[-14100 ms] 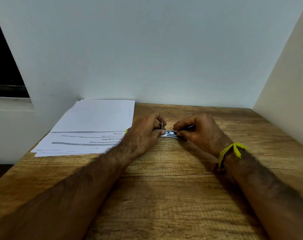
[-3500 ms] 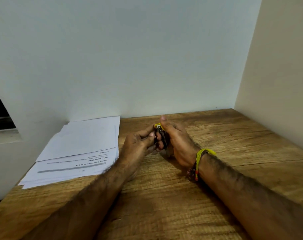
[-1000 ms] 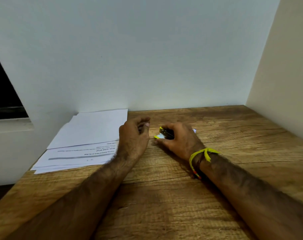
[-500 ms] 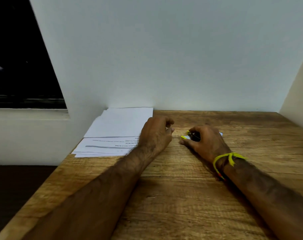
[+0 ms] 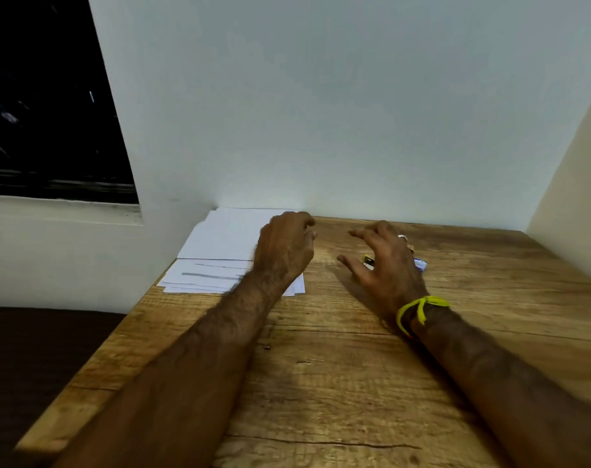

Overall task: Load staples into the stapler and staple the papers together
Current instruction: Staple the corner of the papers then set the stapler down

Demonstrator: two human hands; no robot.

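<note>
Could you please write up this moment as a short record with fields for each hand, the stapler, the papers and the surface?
left hand: fingers loosely curled, over the right edge of the papers, holding nothing
right hand: open, fingers spread, above the stapler
stapler: on the table, mostly hidden behind the right hand
papers: loose stack, back left of the table, against the wall
table: wooden
wrist: yellow thread on the right wrist
</note>
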